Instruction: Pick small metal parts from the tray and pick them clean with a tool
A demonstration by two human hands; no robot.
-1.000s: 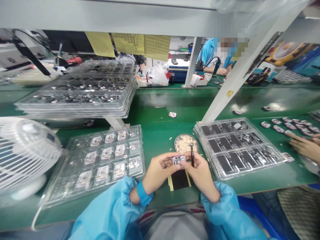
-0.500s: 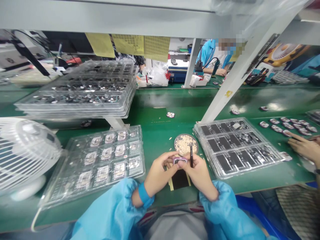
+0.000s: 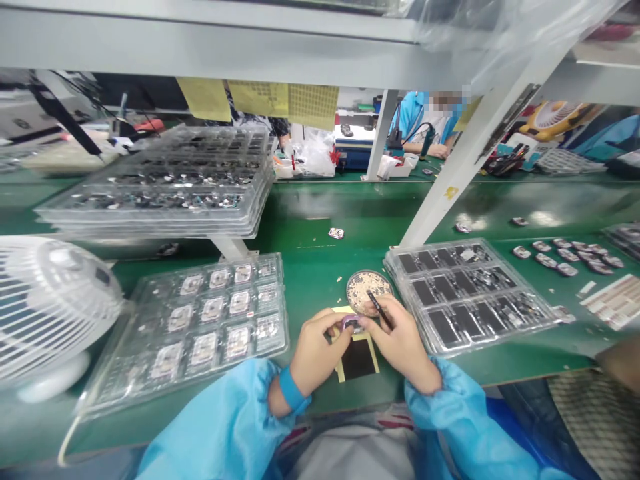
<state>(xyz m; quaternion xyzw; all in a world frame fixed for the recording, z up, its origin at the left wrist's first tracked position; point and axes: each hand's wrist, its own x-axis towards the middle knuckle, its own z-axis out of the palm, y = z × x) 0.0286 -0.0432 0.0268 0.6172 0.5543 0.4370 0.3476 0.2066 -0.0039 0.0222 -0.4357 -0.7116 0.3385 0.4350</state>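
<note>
A small purple-rimmed device housing (image 3: 354, 321), much like a watch case, is pinched in the fingers of my left hand (image 3: 317, 347). My right hand (image 3: 403, 340) has a black pen-like tool, apparently tweezers (image 3: 379, 307), lying slantwise between its fingers; its thumb and a fingertip are at the housing's right side. Fingers partly cover the housing's face. Just beyond, a round dish (image 3: 349, 298) contains many tiny beige and dark pieces. Under my hands lies a black pad (image 3: 359, 361) edged with yellow tape.
To the left are a clear tray of housings (image 3: 210, 310), a white fan (image 3: 55, 307) and stacked trays (image 3: 155, 177) on a raised shelf. A tray of black screens (image 3: 470, 293) sits right, beside a slanted post (image 3: 440, 187). Further right are several loose housings (image 3: 567, 255) and a co-worker's blurred arm (image 3: 620, 367).
The tweezers have tipped from upright to slanting left over the dish. My right hand has turned slightly. The co-worker's hand at right has drawn back from the loose housings.
</note>
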